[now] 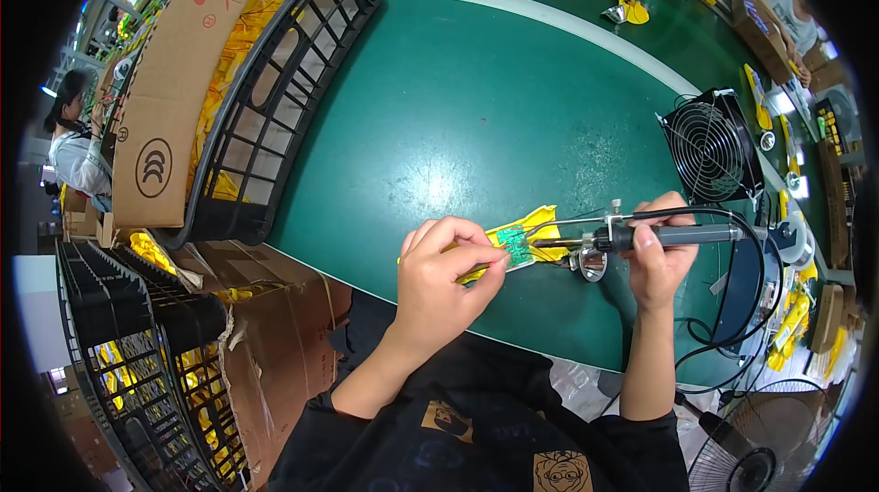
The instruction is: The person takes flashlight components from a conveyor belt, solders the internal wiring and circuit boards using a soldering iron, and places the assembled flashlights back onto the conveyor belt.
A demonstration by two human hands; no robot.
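Observation:
My right hand [661, 254] is closed around the dark handle of a soldering iron [682, 235], which lies almost level and points left. A thin metal solder-feed tube [577, 220] runs above its tip. The tip reaches the right side of a small green circuit board [515, 246], which rests on a yellow plastic piece [542, 219]. At the board's left edge, the thumb and forefinger of my left hand [449, 274] pinch what looks like a thin wire, mostly covered by the fingers. A round shiny metal part [591, 265] sits just below the iron.
A black fan [710, 146] stands at the right of the green table [439, 98]. On the left are a black crate [275, 80] of yellow pieces and a cardboard box [160, 135]. Cables [765, 281] hang at the right. Another person [81, 144] is at far left.

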